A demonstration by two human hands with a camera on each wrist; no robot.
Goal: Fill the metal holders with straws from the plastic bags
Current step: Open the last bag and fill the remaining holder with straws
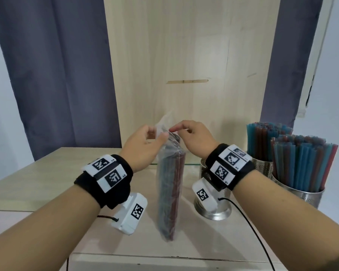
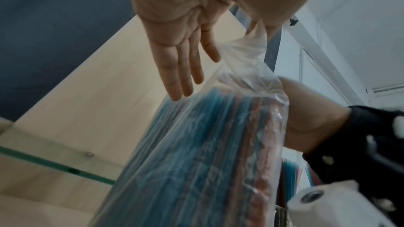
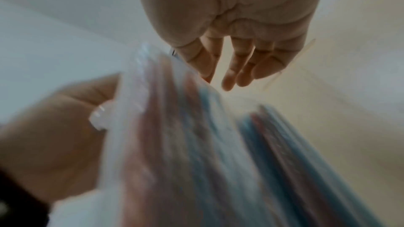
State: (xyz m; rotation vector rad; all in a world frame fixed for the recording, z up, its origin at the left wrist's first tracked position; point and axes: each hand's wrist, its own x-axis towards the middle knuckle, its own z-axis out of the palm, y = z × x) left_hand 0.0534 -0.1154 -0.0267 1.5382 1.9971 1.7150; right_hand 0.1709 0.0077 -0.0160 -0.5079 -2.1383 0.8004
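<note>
A clear plastic bag (image 1: 169,184) of blue and red straws stands upright at centre frame on the tabletop (image 1: 37,178). The left hand (image 1: 143,147) pinches its loose top; the right hand (image 1: 194,137) pinches the film opposite, other fingers relaxed. The right wrist view is blurred. An empty metal holder (image 1: 213,210) sits half hidden behind the right wrist; two filled holders (image 1: 299,194) stand at right.

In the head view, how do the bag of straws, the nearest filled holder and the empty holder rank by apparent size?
1. bag of straws
2. nearest filled holder; closeness may flatter it
3. empty holder, partly hidden by the right wrist
</note>
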